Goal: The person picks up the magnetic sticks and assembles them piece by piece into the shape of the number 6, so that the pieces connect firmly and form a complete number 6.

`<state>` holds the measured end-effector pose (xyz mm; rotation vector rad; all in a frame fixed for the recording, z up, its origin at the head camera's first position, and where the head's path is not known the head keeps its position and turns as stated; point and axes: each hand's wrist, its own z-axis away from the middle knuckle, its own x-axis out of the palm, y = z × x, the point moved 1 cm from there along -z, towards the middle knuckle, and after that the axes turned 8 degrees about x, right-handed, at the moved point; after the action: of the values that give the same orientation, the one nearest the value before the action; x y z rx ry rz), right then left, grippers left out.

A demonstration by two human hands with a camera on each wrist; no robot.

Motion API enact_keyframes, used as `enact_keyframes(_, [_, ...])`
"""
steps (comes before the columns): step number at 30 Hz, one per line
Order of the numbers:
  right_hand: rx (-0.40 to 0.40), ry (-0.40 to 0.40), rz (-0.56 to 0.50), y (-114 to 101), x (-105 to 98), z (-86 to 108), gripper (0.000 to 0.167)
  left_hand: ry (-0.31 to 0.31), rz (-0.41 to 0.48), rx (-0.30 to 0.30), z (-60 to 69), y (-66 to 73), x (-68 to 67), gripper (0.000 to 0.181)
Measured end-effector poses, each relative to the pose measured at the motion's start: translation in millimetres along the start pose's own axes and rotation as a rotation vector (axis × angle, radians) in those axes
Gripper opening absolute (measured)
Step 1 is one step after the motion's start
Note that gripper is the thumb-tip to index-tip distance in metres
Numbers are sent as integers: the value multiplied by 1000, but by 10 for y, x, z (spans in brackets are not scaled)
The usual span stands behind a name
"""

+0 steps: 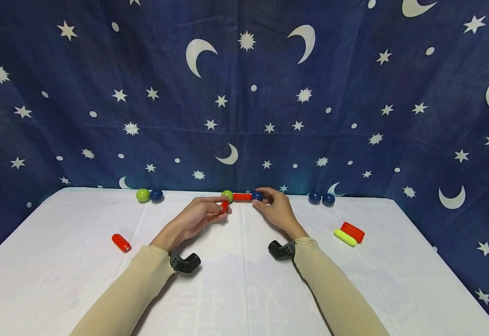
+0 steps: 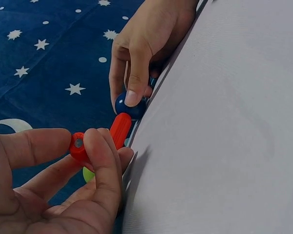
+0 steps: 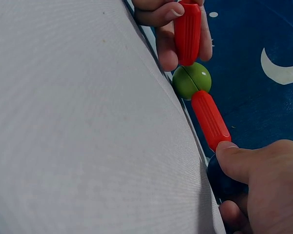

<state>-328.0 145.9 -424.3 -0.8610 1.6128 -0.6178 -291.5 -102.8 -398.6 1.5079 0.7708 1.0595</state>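
Observation:
My left hand (image 1: pixel 200 215) pinches a red rod (image 3: pixel 187 34) between thumb and fingers; a metal disc shows on its end in the left wrist view. The rod's far end meets a green ball (image 3: pixel 192 81). From that ball a second red rod (image 1: pixel 242 197) runs right to a dark blue ball (image 1: pixel 257 196). My right hand (image 1: pixel 279 211) grips this blue ball (image 2: pixel 130 106) with thumb and fingers, the thumb tip lying by the rod's end. The joined pieces are at the table's far edge. In the left wrist view, fingers hide most of the green ball (image 2: pixel 88 174).
At the far left stand another green ball (image 1: pixel 142 195) and blue ball (image 1: pixel 157 196), with a loose red rod (image 1: pixel 121 242) nearer. To the right are two blue balls (image 1: pixel 315 198), a red piece (image 1: pixel 352 232) and a yellow rod (image 1: pixel 345 237). A starry cloth (image 1: pixel 244 116) hangs behind the table.

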Motion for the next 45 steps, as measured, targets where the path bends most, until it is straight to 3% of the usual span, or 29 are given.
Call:
enact_keyframes(23, [6, -4, 4, 9, 21, 8, 39, 58, 12, -59, 7, -9, 26, 50])
enact_keyframes(29, [8, -12, 3, -5, 18, 9, 39, 94, -50, -37, 23, -17, 42, 46])
enact_keyframes(38, [9, -17, -3, -23, -5, 9, 39, 150, -146, 53, -16, -45, 64, 42])
enact_keyframes(45, [15, -16, 7, -23, -13, 7, 39, 164, -187, 83, -32, -42, 80, 42])
